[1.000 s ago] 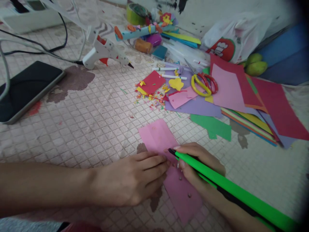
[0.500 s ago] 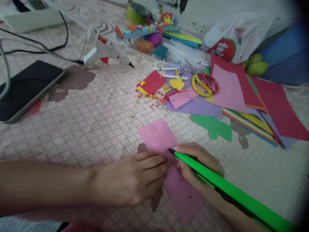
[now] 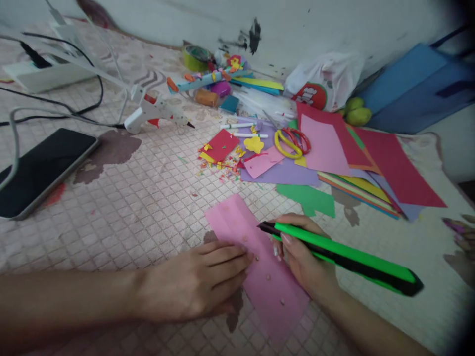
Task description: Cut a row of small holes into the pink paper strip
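One pink strip lies partly hidden by the left hand.

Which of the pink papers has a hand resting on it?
The long pink strip, nearest the person, under the left hand. The small pink piece lies farther off on purple paper and the larger pink sheet on red paper, both untouched.

Left hand on paper strip in front, cutter in right hand, phone on the left, glue gun behind it, scissors on paper sheets, bag behind the sheets
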`<state>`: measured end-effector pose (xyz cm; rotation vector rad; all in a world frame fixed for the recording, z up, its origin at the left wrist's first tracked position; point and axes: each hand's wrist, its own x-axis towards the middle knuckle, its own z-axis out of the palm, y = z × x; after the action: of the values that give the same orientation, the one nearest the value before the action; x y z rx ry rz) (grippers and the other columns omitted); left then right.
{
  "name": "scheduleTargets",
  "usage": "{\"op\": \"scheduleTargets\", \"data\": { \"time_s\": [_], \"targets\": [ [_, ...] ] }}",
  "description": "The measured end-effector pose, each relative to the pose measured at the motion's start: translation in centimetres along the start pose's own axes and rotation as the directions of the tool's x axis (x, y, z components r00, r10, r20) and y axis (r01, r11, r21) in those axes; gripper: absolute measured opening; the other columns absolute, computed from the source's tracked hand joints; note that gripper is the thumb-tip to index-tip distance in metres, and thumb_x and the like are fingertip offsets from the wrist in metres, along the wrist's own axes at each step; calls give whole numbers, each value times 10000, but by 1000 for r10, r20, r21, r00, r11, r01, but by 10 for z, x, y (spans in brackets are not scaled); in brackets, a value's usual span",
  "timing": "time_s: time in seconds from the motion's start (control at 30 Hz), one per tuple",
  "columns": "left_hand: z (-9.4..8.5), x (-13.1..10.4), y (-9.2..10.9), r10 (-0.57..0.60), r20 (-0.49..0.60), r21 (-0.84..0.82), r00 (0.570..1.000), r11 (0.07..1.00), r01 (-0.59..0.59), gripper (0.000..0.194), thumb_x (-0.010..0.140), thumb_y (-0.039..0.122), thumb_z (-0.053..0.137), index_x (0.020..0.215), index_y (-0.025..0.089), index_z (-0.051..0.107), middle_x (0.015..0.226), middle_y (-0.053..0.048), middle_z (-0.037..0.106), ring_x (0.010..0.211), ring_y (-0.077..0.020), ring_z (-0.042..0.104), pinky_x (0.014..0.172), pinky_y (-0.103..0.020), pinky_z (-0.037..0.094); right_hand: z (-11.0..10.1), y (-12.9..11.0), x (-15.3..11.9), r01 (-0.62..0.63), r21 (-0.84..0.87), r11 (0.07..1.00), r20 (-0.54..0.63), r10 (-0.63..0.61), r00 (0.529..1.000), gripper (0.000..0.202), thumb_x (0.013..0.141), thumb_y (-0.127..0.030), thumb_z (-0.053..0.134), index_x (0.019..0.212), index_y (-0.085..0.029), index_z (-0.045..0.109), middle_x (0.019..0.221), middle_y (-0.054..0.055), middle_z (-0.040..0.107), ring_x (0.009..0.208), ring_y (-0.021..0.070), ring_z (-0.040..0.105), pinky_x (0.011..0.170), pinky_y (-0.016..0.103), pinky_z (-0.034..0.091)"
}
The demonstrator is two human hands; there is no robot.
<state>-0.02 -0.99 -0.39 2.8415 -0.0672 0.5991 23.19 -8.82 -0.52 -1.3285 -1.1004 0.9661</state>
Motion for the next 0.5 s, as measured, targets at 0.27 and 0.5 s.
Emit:
{"op": "scheduleTargets", "data": {
  "time_s": [0.27, 0.5],
  "targets": [
    [-19, -9, -30, -178, -160, 81, 971, 978, 193, 256, 961, 175, 527, 1180, 65, 602, 1278, -135, 628, 1243, -230, 543, 1058, -411, 462, -2, -8, 28, -20, 212, 977, -197, 62, 978, 124, 782, -195, 633, 881, -236, 695, 822, -18, 618, 531, 73, 553, 438, 214, 433],
    [-16, -15, -39, -202, -131, 73, 970, 974, 213, 287, 946, 174, 545, 1216, 87, 582, 1298, -134, 608, 1244, -229, 545, 1078, -428, 455, -5, -6, 40, -45, 237, 971, -210, 96, 973, 123, 771, -200, 618, 875, -226, 678, 670, -36, 576, 511, 92, 519, 437, 233, 389]
  ]
}}
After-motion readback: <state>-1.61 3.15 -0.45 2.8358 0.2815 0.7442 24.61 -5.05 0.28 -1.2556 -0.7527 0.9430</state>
